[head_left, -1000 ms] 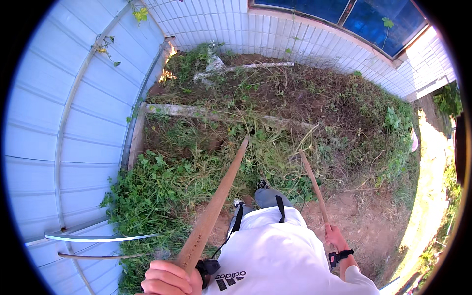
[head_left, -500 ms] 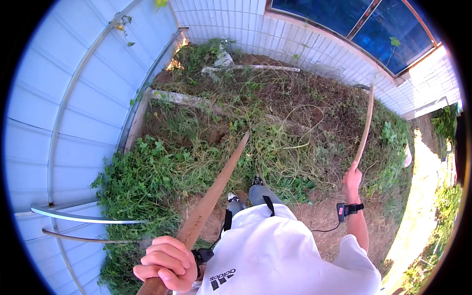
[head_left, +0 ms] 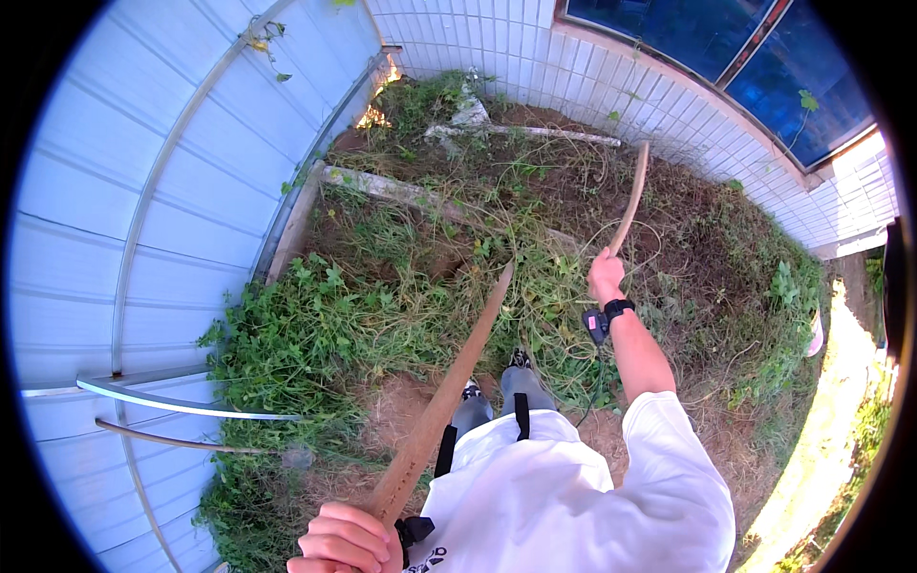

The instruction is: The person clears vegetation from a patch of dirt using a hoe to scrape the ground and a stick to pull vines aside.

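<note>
At the lower left, my left hand (head_left: 344, 542) is closed round a long brown wooden pole (head_left: 439, 411), which slants up and away so that its thin far end reaches into the weeds. My right hand (head_left: 606, 275) grips the near end of a pale, slightly curved wooden stick (head_left: 632, 201) on my stretched-out arm. The stick points away toward the tiled wall; whether anything is fixed to its far tip I cannot tell. Beneath both lies a tangle of green and dried vines (head_left: 535, 286) in front of my feet.
A pale blue sheet-metal wall (head_left: 172, 248) with bars jutting out stands at left. A white tiled wall (head_left: 478, 43) with a blue-paned window (head_left: 812, 95) closes the far side. A concrete edging (head_left: 392, 189) crosses the growth. Sunlit ground (head_left: 802, 477) lies at right.
My right hand and its stick have swung left and inward, over the vines. My left hand has dropped slightly lower in view, still gripping the pole. The whole view has shifted a little.
</note>
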{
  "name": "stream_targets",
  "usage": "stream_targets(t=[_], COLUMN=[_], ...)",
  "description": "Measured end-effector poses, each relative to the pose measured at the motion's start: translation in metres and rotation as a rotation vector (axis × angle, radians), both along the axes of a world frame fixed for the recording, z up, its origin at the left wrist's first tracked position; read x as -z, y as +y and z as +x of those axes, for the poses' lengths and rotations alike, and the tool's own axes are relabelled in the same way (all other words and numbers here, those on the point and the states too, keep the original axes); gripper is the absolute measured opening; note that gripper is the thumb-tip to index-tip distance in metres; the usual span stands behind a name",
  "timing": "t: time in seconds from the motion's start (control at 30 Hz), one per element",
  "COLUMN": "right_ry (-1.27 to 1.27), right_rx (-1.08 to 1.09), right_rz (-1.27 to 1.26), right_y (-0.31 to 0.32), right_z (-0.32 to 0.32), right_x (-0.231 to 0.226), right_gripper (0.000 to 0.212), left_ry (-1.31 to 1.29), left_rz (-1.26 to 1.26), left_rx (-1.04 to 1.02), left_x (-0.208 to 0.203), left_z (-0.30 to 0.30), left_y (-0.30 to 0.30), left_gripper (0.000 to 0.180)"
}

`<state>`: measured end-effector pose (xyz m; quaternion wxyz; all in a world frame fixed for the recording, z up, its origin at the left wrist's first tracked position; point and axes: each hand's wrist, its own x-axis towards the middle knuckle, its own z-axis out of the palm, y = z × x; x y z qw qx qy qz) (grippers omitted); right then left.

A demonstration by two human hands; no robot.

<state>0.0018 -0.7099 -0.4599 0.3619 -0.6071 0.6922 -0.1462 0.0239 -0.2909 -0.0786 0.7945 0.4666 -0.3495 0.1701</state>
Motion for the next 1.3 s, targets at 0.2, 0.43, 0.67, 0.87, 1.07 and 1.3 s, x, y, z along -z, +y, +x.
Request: stream_targets(t=[0.2,0.43,0.67,0.87,1.07,1.3], right_ry=[0.033,-0.429,-0.736,-0.719,-0.644,-0.704], right_rx=[-0.209,-0.386,0.066,0.092,-0.1,0.114], right_rz=[0.342,0.938,1.237,1.231,1.195,1.102], right_y=[0.031,0.063,0.113,0.11,0.149,0.222], right_z=[0.017,0.003,-0.058,-0.108,-0.126,-0.203], right_x=[0.166,0.228,0.071,0.007,-0.076,-0.187], right_gripper=[0.045,0.029,0.032,0.034,0.032,0.031], left_ry=[0.108,0.113,0.028,0.033,0.066,0.132], left_rz=[0.011,0.009,-0.001,-0.057,-0.079,-0.06], left_rx=[-0.155,-0.218,-0.081,-0.019,-0.005,0.005], left_x=[-0.01,-0.009,-0.012,-0.008,0.01,0.015], left_z=[-0.024,-0.032,-0.012,0.016,0.038,0.065], left_y=[-0.019,-0.03,-0.04,-0.024,-0.004,0.038], left_gripper=[0.015,0.015,0.011,0.007,0.017,0.021])
